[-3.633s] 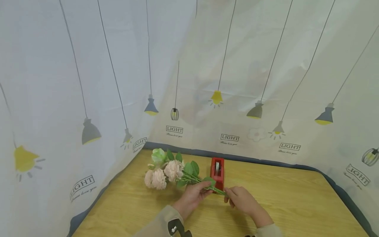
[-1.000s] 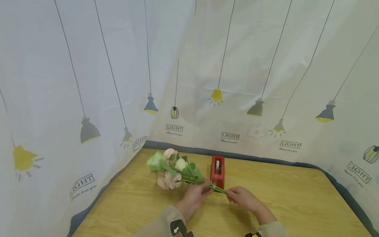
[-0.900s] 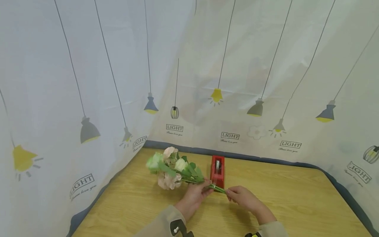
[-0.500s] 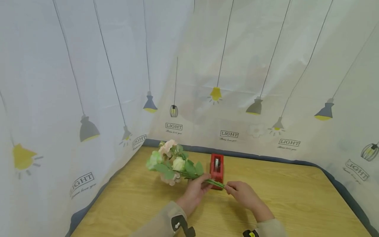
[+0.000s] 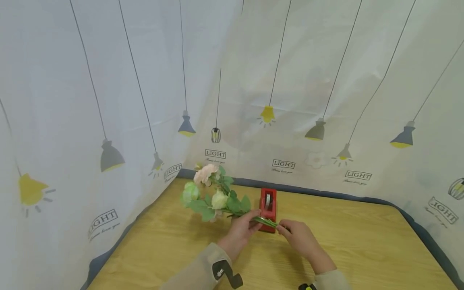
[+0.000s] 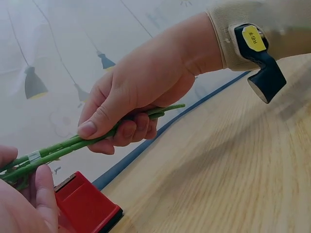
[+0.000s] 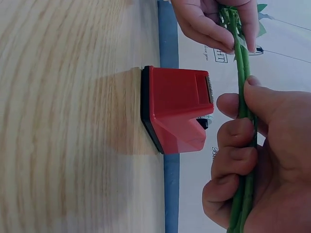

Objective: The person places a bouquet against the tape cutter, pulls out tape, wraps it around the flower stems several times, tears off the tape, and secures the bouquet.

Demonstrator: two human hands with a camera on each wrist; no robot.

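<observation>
A bunch of flowers point(image 5: 219, 199) with pale pink, white and green blooms is held slanted above the table, heads to the left. My left hand point(image 5: 240, 230) grips its green stems below the leaves. Nearer the cut ends, my right hand point(image 5: 298, 238) holds the same stems, fingers curled round them in the right wrist view. Between the two hands, a strip of clear tape point(image 6: 34, 156) lies round the stems in the left wrist view. Just behind the stems stands a red tape dispenser point(image 7: 177, 109) with a toothed cutter; its roll point(image 5: 268, 200) shows in the head view.
The wooden table point(image 5: 362, 241) has a dark blue edge point(image 5: 315, 192) along the back. Behind it hangs a pale curtain point(image 5: 246, 133) printed with lamps. Each wrist wears a black strap mount point(image 5: 224, 272).
The bunch has turned about its stems: the pink blooms have gone from the near side to the top, and the white one has come into sight. Both hands keep their places, shifting only slightly.
</observation>
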